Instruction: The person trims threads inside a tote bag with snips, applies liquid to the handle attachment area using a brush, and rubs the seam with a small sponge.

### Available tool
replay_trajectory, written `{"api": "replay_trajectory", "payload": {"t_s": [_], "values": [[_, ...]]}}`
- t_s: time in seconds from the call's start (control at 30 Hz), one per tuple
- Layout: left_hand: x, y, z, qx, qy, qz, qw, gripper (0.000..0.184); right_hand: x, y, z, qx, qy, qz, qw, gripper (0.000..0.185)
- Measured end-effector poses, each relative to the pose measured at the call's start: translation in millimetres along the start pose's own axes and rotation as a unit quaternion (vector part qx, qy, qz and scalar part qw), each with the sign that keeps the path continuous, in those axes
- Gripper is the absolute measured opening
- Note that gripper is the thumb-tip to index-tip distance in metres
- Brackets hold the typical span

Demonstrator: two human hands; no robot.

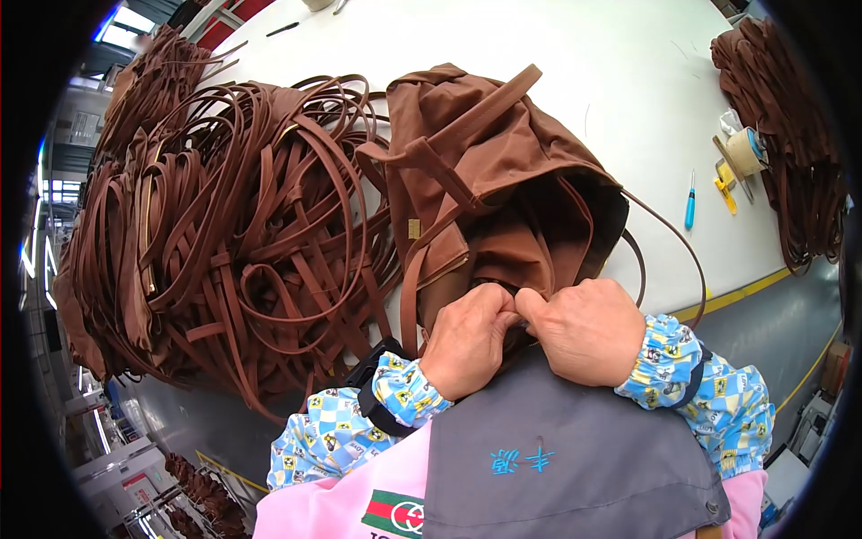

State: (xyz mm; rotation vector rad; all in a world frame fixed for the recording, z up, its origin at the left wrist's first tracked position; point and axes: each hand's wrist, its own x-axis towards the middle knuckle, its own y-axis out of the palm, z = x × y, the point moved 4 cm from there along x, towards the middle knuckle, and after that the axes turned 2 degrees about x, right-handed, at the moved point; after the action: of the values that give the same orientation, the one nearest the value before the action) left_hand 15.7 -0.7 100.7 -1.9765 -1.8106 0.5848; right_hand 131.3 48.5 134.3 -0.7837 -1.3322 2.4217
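A brown fabric bag with long straps lies on the white table, its mouth facing me and its dark inside showing. At the near edge of that mouth, my left hand is closed, thumb and fingers pinched on the bag's edge. Right beside it, almost touching, my right hand is closed on the same edge. What lies exactly between the fingertips is hidden. One strap arches over the top of the bag, and a thin cord loops out to the right.
A large heap of brown bags with straps fills the table's left side. More brown pieces hang at the right edge. On the white table lie a blue-handled screwdriver, a yellow tool, a spool and a black pen.
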Motion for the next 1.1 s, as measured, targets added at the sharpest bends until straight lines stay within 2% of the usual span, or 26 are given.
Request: {"api": "replay_trajectory", "payload": {"t_s": [0.2,0.33,0.5,0.63,1.1], "values": [[0,-2,1,-0.008,-0.026,0.002,1.000,0.006,-7,4,-11,0.024,0.042,-0.025,0.999,0.018],[1,-3,5,-0.029,-0.047,0.018,0.998,0.006,-17,8,-24,0.086,0.086,-0.040,0.992,0.020],[1,-1,12,-0.078,-0.084,0.032,0.993,0.007,-22,10,-17,0.126,0.011,-0.098,0.987,0.022],[0,3,23,-0.130,-0.098,0.025,0.986,0.007,-21,13,-11,0.106,0.005,-0.111,0.988,0.021],[1,5,26,-0.159,-0.093,0.015,0.983,0.008,-16,19,-10,0.140,0.009,-0.128,0.982,0.021]]}}
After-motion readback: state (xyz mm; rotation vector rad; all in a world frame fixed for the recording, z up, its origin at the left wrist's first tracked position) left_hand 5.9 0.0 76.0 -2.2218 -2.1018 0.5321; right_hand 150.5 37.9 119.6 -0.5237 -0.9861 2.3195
